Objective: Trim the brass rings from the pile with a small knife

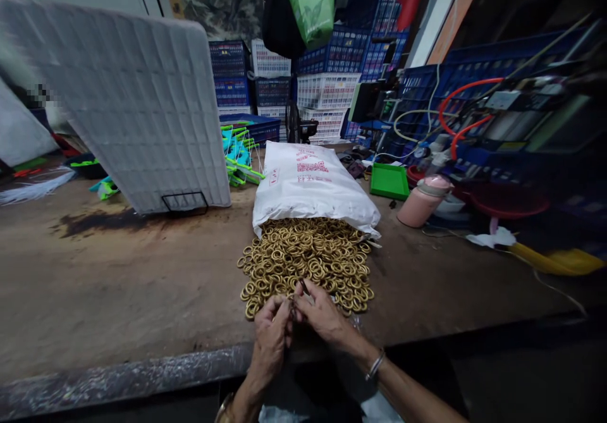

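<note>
A pile of brass-coloured rings (303, 252) spills onto the table from the mouth of a white woven sack (303, 170) with red print. At the near edge of this pile my left hand (271, 331) is closed in a pinch, thumb against fingers. My right hand (325, 315) meets it from the right, its fingers also pinched together. The fingertips of both hands almost touch. Between them is something small and dark that I cannot make out; a dark bit shows by the right fingers.
A grey-white padded board (142, 107) stands on the wooden table (142, 284) at left. Green and blue plastic pieces (239, 154) lie behind it. To the right are a green tray (389, 181), a pink bottle (423, 202) and a machine with orange tubing (443, 110). Stacked crates (327, 91) stand behind.
</note>
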A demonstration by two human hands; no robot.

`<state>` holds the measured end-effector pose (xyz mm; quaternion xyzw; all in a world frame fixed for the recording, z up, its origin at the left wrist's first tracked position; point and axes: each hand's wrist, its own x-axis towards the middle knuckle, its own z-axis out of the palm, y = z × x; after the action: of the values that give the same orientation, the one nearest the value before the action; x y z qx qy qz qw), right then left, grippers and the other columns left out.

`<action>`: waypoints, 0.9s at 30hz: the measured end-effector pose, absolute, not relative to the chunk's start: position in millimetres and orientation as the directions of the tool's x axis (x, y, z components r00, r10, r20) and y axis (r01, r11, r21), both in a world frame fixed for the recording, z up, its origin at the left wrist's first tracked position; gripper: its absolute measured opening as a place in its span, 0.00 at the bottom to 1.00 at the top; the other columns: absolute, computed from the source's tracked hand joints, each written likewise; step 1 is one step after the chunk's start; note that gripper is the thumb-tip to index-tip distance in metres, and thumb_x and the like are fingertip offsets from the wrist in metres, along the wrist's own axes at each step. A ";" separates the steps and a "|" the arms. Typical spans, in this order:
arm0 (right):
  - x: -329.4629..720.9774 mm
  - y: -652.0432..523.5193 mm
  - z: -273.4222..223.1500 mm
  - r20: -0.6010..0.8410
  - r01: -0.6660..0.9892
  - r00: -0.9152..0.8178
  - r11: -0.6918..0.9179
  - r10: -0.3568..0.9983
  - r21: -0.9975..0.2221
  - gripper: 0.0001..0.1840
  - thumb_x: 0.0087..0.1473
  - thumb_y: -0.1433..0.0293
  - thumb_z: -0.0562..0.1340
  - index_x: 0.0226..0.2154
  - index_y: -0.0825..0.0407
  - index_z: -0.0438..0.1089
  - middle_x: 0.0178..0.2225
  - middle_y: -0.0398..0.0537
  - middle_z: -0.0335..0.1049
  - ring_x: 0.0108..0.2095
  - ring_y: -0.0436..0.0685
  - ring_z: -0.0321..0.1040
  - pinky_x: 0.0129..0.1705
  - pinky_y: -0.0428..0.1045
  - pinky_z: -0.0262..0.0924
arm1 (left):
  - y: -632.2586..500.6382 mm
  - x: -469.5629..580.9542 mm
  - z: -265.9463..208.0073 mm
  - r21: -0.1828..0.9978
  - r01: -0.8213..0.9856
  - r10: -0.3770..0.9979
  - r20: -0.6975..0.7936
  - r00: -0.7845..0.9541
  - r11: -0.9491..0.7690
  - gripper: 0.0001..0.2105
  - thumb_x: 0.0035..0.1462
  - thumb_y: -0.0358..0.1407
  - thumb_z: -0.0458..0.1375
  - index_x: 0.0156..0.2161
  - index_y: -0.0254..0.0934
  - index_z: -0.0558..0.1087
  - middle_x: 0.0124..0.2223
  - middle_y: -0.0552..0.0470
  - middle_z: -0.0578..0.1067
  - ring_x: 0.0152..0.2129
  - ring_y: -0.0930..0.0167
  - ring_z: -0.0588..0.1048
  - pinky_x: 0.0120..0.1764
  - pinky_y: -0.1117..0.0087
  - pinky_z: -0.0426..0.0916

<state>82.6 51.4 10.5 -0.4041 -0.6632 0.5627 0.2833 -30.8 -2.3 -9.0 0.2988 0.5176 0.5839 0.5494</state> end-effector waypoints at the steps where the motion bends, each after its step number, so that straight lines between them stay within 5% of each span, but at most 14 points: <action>1: 83.8 49.6 11.5 -0.080 0.227 -0.513 0.046 0.855 -0.973 0.11 0.53 0.62 0.52 0.26 0.52 0.57 0.19 0.37 0.57 0.22 0.46 0.56 0.28 0.42 0.53 | -2.3 -30.7 -8.8 0.953 -0.275 0.954 -0.196 -0.229 0.129 0.15 0.49 0.46 0.55 0.25 0.34 0.66 0.16 0.60 0.62 0.10 0.81 0.55 0.14 0.80 0.51; 6: 89.2 48.2 17.0 0.005 0.430 -0.494 0.249 0.869 -0.868 0.13 0.51 0.61 0.53 0.23 0.53 0.59 0.20 0.36 0.55 0.23 0.46 0.51 0.26 0.42 0.47 | -4.0 -36.2 -11.5 0.985 0.126 0.948 0.150 -0.280 -0.119 0.10 0.49 0.40 0.55 0.24 0.35 0.70 0.22 0.54 0.69 0.23 0.73 0.67 0.30 0.74 0.62; 10: 87.5 48.9 17.5 -0.047 0.481 -0.485 0.222 0.874 -0.848 0.13 0.51 0.63 0.53 0.20 0.53 0.58 0.19 0.35 0.51 0.22 0.45 0.48 0.24 0.42 0.43 | -6.4 -39.3 -10.3 0.958 0.233 0.954 0.215 -0.208 -0.165 0.07 0.50 0.36 0.54 0.28 0.36 0.73 0.26 0.52 0.72 0.27 0.71 0.69 0.34 0.72 0.62; 14: 86.2 47.9 18.8 -0.109 0.444 -0.465 0.125 0.879 -0.887 0.12 0.51 0.65 0.52 0.20 0.53 0.56 0.17 0.35 0.52 0.20 0.45 0.49 0.23 0.42 0.44 | -9.2 -36.1 -1.6 0.998 0.034 0.984 0.048 -0.170 -0.043 0.10 0.50 0.40 0.55 0.26 0.35 0.70 0.23 0.55 0.69 0.22 0.75 0.66 0.28 0.75 0.61; 18: 87.0 46.0 20.1 -0.085 0.422 -0.447 0.126 0.891 -0.898 0.13 0.52 0.65 0.51 0.21 0.53 0.58 0.18 0.36 0.56 0.21 0.45 0.52 0.24 0.42 0.47 | -11.9 -32.7 3.0 0.932 -0.268 0.966 -0.257 -0.015 0.244 0.16 0.49 0.48 0.53 0.24 0.36 0.64 0.15 0.62 0.58 0.09 0.82 0.51 0.13 0.79 0.47; 24: 86.5 47.6 16.6 -0.079 0.332 -0.458 0.088 0.885 -0.939 0.14 0.54 0.66 0.48 0.22 0.53 0.60 0.17 0.38 0.59 0.21 0.46 0.57 0.26 0.42 0.51 | -13.9 -33.4 5.1 0.860 -0.455 0.973 -0.214 0.090 0.231 0.15 0.50 0.46 0.54 0.26 0.35 0.63 0.24 0.59 0.64 0.10 0.85 0.51 0.13 0.81 0.42; 27: 88.0 46.6 17.9 -0.015 0.423 -0.443 0.195 0.896 -0.885 0.13 0.54 0.68 0.47 0.23 0.53 0.61 0.18 0.39 0.60 0.21 0.47 0.56 0.26 0.42 0.49 | -14.0 -34.4 5.2 0.846 -0.470 0.966 -0.252 0.063 0.251 0.14 0.50 0.46 0.54 0.26 0.36 0.62 0.20 0.61 0.61 0.10 0.84 0.51 0.13 0.81 0.42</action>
<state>88.0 46.6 17.9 -0.4548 -0.7252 0.4424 0.2674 -34.4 -14.0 5.2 0.2925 0.4239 0.5374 0.6678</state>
